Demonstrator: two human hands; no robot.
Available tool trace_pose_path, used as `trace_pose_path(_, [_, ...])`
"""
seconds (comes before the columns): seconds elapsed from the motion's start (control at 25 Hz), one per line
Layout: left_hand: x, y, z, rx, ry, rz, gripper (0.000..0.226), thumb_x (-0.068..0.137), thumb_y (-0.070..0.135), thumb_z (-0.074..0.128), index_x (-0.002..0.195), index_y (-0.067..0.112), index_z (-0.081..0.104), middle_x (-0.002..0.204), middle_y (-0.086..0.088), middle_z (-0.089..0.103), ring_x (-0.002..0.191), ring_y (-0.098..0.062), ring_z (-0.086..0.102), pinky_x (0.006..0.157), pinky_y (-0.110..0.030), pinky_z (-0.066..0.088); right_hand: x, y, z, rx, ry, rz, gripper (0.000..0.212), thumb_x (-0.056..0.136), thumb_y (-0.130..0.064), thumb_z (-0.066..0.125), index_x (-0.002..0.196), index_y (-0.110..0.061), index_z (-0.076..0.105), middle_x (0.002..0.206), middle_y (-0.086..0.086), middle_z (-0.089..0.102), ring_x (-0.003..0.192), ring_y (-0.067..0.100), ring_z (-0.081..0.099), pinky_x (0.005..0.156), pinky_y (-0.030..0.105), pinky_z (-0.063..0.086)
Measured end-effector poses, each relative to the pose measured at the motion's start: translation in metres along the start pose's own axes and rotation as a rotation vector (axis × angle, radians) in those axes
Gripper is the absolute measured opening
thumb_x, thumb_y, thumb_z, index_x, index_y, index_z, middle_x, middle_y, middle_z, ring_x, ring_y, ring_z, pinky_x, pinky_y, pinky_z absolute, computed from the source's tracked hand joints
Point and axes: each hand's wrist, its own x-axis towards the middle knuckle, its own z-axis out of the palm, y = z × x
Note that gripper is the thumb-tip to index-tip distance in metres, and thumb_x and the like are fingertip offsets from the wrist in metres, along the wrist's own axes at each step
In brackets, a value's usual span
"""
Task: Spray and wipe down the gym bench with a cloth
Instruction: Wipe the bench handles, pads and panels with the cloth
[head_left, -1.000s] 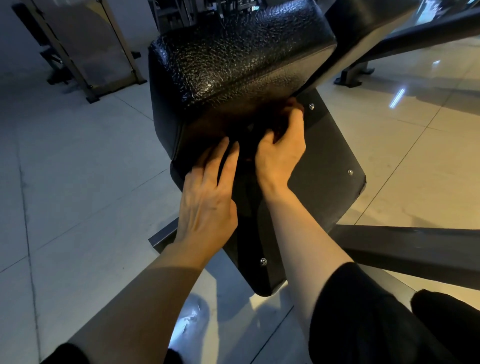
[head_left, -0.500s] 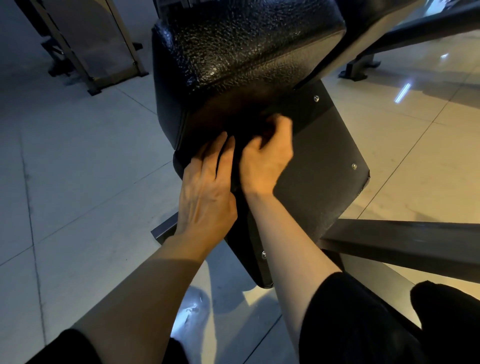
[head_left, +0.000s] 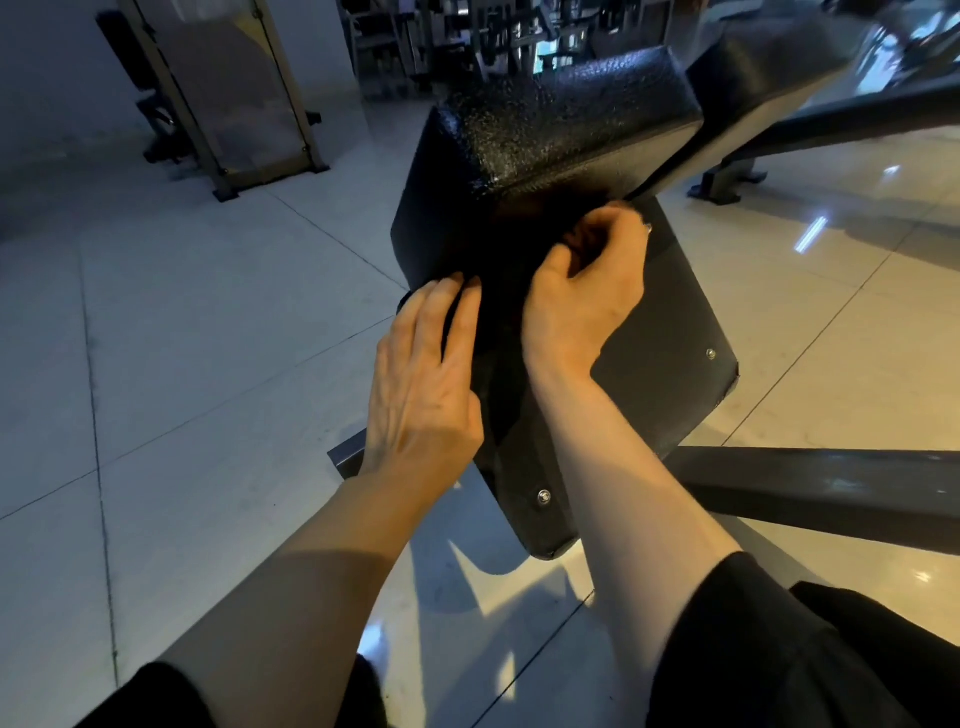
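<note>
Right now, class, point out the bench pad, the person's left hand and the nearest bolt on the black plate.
bench pad (head_left: 561, 124), head view, textured top face.
left hand (head_left: 421, 395), head view, back of hand.
bolt (head_left: 544, 495), head view, silver bolt head.

The floor (head_left: 218, 322) is large pale glossy tiles with thin dark joints, bluish-grey on the left of the frame and warm beige on the right. A bright streak of reflected light (head_left: 810, 235) lies at right. At upper left a metal-framed panel (head_left: 228, 98) stands before a pale wall (head_left: 47, 67), with dark equipment (head_left: 145, 88) behind it. Racks (head_left: 415, 47) fill the upper middle, dim and unclear.
</note>
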Motion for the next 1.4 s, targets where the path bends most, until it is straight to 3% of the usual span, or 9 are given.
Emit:
trace_pose_path(0.24, [0.003, 0.016, -0.016, -0.058, 0.028, -0.027, 0.089, 0.067, -0.005, 0.07, 0.146, 0.006, 0.03, 0.144, -0.011, 0.026, 0.132, -0.031, 0.032, 0.107, -0.04, 0.034, 0.007, -0.024, -0.018, 0.001, 0.027, -0.016, 0.023, 0.073, 0.01, 0.056, 0.093, -0.001, 0.056, 0.096, 0.01, 0.053, 0.082, 0.003, 0.046, 0.077, 0.007, 0.037])
trace_pose_path(0.4, [0.005, 0.028, -0.019, -0.105, 0.015, -0.028, 0.089, 0.073, 0.007, 0.074, 0.148, 0.008, 0.026, 0.147, -0.01, 0.023, 0.136, -0.028, 0.027, 0.108, -0.039, 0.032, -0.015, -0.044, -0.027, -0.016, -0.157, -0.128, 0.02, 0.073, 0.01, 0.059, 0.089, -0.003, 0.057, 0.092, 0.006, 0.053, 0.083, 0.005, 0.048, 0.076, 0.008, 0.036])
trace_pose_path(0.6, [0.005, 0.042, -0.023, -0.247, 0.037, -0.133, 0.091, 0.071, 0.01, 0.078, 0.145, 0.012, 0.025, 0.146, -0.012, 0.028, 0.132, -0.032, 0.034, 0.105, -0.05, 0.04, -0.016, -0.055, -0.033, -0.021, -0.21, -0.07, 0.029, 0.073, 0.002, 0.065, 0.1, -0.005, 0.057, 0.101, 0.006, 0.053, 0.092, 0.008, 0.05, 0.081, 0.008, 0.037])
trace_pose_path(0.72, [-0.002, 0.039, -0.034, -0.341, -0.051, -0.358, 0.075, 0.083, 0.01, 0.068, 0.145, 0.014, 0.027, 0.143, -0.009, 0.035, 0.128, -0.027, 0.04, 0.101, -0.042, 0.045, -0.038, -0.055, -0.041, -0.066, -0.436, 0.044, 0.028, 0.07, 0.006, 0.064, 0.092, -0.01, 0.06, 0.093, 0.001, 0.058, 0.085, 0.005, 0.053, 0.074, 0.012, 0.042])
trace_pose_path(0.84, [-0.004, 0.041, -0.054, -0.747, -0.228, -0.673, 0.058, 0.092, 0.004, 0.052, 0.144, 0.022, 0.033, 0.127, -0.005, 0.052, 0.114, -0.02, 0.055, 0.095, -0.035, 0.05, -0.053, -0.053, -0.064, -0.132, -0.374, 0.35, 0.027, 0.068, 0.008, 0.063, 0.08, -0.015, 0.061, 0.081, -0.001, 0.061, 0.074, 0.0, 0.054, 0.064, 0.016, 0.041])
trace_pose_path(0.96, [-0.005, 0.05, -0.076, -1.016, -0.372, -0.792, 0.044, 0.095, 0.008, 0.05, 0.135, 0.027, 0.046, 0.125, -0.004, 0.054, 0.11, -0.018, 0.055, 0.096, -0.039, 0.051, -0.059, -0.074, -0.086, -0.123, -0.394, 0.449, 0.022, 0.069, 0.009, 0.062, 0.078, -0.011, 0.064, 0.075, -0.001, 0.061, 0.067, -0.003, 0.054, 0.058, 0.011, 0.042])
trace_pose_path(1.08, [-0.005, 0.056, -0.092, -1.093, -0.325, -0.758, 0.041, 0.094, 0.005, 0.054, 0.128, 0.027, 0.054, 0.12, 0.0, 0.058, 0.111, -0.016, 0.058, 0.095, -0.034, 0.052, -0.055, -0.103, -0.1, -0.06, -0.453, 0.452, 0.02, 0.073, 0.008, 0.057, 0.081, -0.005, 0.069, 0.079, 0.005, 0.066, 0.07, 0.0, 0.058, 0.061, 0.012, 0.047])
trace_pose_path(1.28, [0.001, 0.065, -0.122, -1.018, -0.253, -0.6, 0.025, 0.092, 0.004, 0.056, 0.098, 0.027, 0.061, 0.096, 0.005, 0.064, 0.097, -0.013, 0.063, 0.087, -0.036, 0.056, -0.032, -0.136, -0.128, -0.145, -0.581, 0.37, 0.034, 0.068, 0.012, 0.062, 0.089, -0.014, 0.068, 0.086, 0.005, 0.068, 0.085, 0.019, 0.065, 0.078, 0.038, 0.057])
trace_pose_path(1.4, [0.011, 0.072, -0.141, -1.001, -0.227, -0.564, 0.021, 0.094, 0.008, 0.054, 0.1, 0.027, 0.06, 0.102, 0.002, 0.063, 0.102, -0.016, 0.06, 0.089, -0.037, 0.055, -0.017, -0.156, -0.146, -0.253, -0.652, 0.325, 0.045, 0.07, -0.007, 0.079, 0.111, -0.018, 0.062, 0.104, 0.0, 0.062, 0.098, 0.014, 0.059, 0.085, 0.03, 0.052])
